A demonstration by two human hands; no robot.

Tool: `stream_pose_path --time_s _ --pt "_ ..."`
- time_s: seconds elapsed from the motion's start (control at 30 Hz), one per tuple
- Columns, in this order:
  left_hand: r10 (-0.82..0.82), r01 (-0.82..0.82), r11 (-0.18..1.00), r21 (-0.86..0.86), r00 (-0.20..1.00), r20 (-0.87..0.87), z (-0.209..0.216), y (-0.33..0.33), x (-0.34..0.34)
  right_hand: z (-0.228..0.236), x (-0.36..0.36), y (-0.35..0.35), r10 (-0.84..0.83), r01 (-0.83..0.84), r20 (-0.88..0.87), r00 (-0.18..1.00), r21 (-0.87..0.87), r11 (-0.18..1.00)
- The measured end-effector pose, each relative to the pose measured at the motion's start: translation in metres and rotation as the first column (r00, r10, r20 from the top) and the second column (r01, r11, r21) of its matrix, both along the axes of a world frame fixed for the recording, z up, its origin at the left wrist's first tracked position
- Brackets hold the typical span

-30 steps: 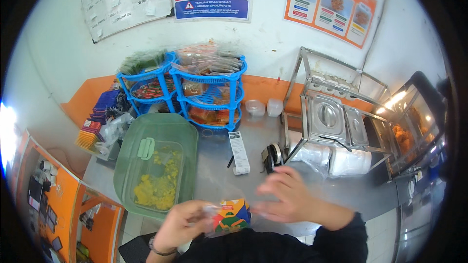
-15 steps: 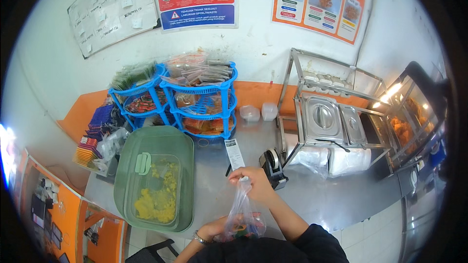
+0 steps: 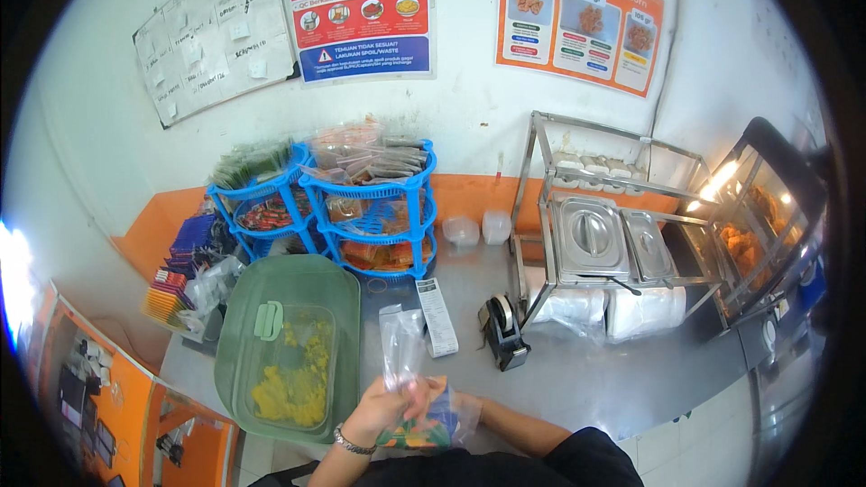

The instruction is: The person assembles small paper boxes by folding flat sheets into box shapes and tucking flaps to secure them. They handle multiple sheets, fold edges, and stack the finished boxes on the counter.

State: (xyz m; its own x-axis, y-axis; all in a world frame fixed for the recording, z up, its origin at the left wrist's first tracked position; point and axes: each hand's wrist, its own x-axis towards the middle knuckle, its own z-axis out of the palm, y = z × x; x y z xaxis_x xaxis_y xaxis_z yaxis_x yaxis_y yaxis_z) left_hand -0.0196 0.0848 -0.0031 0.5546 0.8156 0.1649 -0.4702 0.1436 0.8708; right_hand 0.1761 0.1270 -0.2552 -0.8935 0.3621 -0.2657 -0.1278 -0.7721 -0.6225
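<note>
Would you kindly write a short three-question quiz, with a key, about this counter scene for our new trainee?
1. Where does the black tape dispenser stand relative to the white paper slip? A) to its left B) to its right C) on top of it
2. True or false: the tiered plastic racks are green.
3. Which of the person's hands is plainly seen gripping the clear bag?

Key:
1. B
2. False; they are blue.
3. The left hand.
</note>
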Motion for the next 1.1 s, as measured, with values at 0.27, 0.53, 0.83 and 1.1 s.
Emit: stream_pose_path --time_s 0.27,0.53,0.83,1.1 --pt "0.357 -0.317 0.883 0.347 0.933 -0.055 0.054 -0.018 -0.061 0.130 -0.025 -0.017 -0.341 0.385 -0.305 0.889 0.095 0.918" --pt "0.700 -0.757 0.632 0.164 0.649 0.298 0.009 -0.016 -0.088 0.200 0.000 0.031 -0.341 0.186 -0.498 0.797 0.741 -0.645" --pt "0.578 -0.597 0.741 -0.308 0.800 -0.159 -0.085 -0.042 -0.029 0.230 -0.096 0.275 -0.735 -0.205 -0.080 0.673 0.935 -0.290" --pt "0.493 -0.526 0.718 -0.456 0.847 -0.199 -0.088 -0.054 -0.030 0.236 -0.126 0.319 -0.868 -0.788 0.353 0.349 0.613 -0.068"
